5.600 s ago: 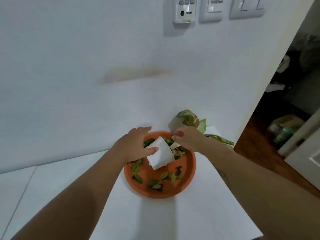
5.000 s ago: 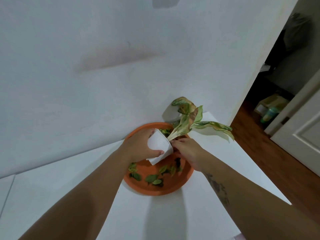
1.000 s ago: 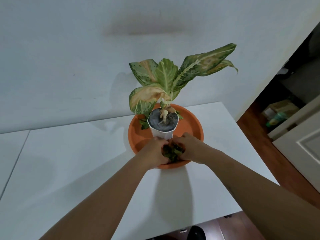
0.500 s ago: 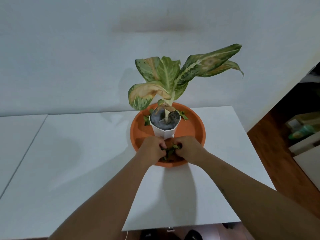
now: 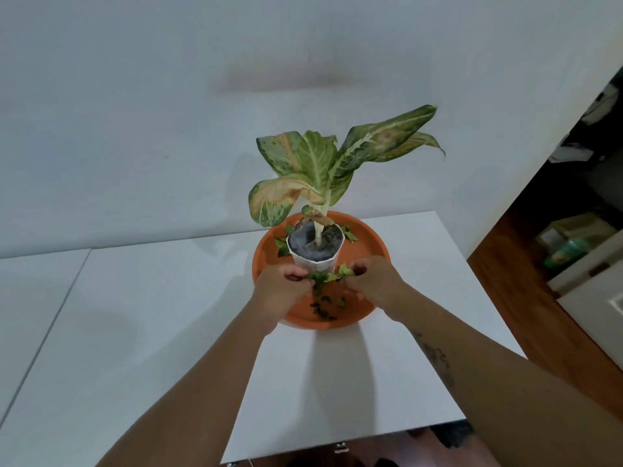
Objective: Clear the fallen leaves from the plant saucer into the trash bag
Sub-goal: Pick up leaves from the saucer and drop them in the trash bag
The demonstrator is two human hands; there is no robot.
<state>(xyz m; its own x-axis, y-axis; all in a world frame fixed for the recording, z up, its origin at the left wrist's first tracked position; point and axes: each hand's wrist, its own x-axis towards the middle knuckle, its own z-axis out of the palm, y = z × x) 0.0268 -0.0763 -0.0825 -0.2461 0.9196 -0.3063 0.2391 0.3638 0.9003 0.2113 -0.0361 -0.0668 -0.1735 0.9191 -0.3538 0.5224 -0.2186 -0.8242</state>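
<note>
Fingertips [image 5: 296, 275] of both hands curl inward at centre frame, pinching a loose clump of fallen leaves [image 5: 328, 276] between them just above the near half of the orange plant saucer [image 5: 266, 261]. The left hand [image 5: 278, 293] and right hand [image 5: 376, 281] are each closed narrowly around part of the bunch, knuckles toward the camera. Below the clump, several small leaves [image 5: 325, 306] lie scattered on the saucer floor, and a few more [image 5: 281, 246] sit at the back, either side of the white pot [image 5: 315, 262] holding the variegated plant [image 5: 313, 163]. The leaves look light, thin and limp, likely to slip out of a loose pinch, so a cupped, gathered hold from underneath would seem safer than fingertip grips. The saucer rests on a white table [image 5: 151, 315] in the lower half of the frame. No trash bag is visible.
</note>
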